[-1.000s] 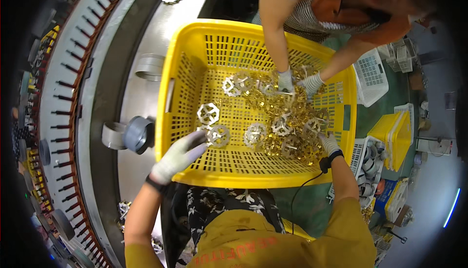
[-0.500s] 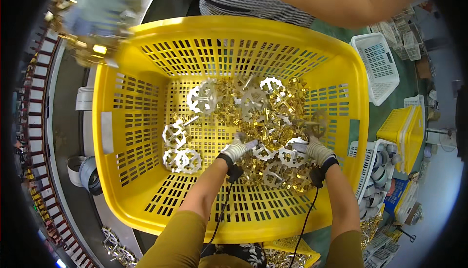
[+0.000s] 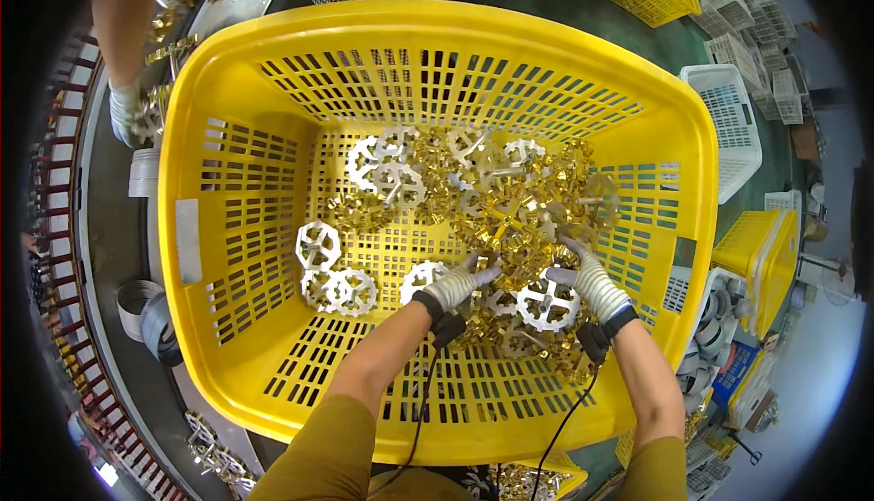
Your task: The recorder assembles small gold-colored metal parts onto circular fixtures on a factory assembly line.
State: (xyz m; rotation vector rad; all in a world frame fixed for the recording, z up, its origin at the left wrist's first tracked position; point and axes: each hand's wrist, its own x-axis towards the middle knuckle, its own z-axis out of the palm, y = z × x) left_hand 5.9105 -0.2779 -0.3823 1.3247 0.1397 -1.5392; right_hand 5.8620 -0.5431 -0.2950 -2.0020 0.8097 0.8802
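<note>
My left hand [image 3: 453, 288], in a striped glove, reaches into a yellow perforated basket [image 3: 435, 25]. Its thumb and finger stretch apart against the left side of a heap of shiny gold metal pieces [image 3: 510, 228]. A silver toothed wheel [image 3: 421, 275] lies beside this hand, partly covered by it. On the heap's right side my right hand [image 3: 596, 287], gloved too, has thumb and finger spread around the gold pieces. Just below its thumb sits a spoked silver wheel [image 3: 549, 308]. The other fingertips are hidden among the parts.
More silver wheels [image 3: 350, 291] lie on the basket's left floor. Another person's arm [image 3: 126, 23] reaches down at the upper left, by a metal work surface with grey rings [image 3: 146, 173]. White crates [image 3: 724, 123] and yellow bins [image 3: 756, 250] stand at the right.
The other person's arm and blurred bundle have left the basket's upper left corner. More gold pieces and a silver wheel now lie at the basket's left. My hands have shifted slightly within the heap.
</note>
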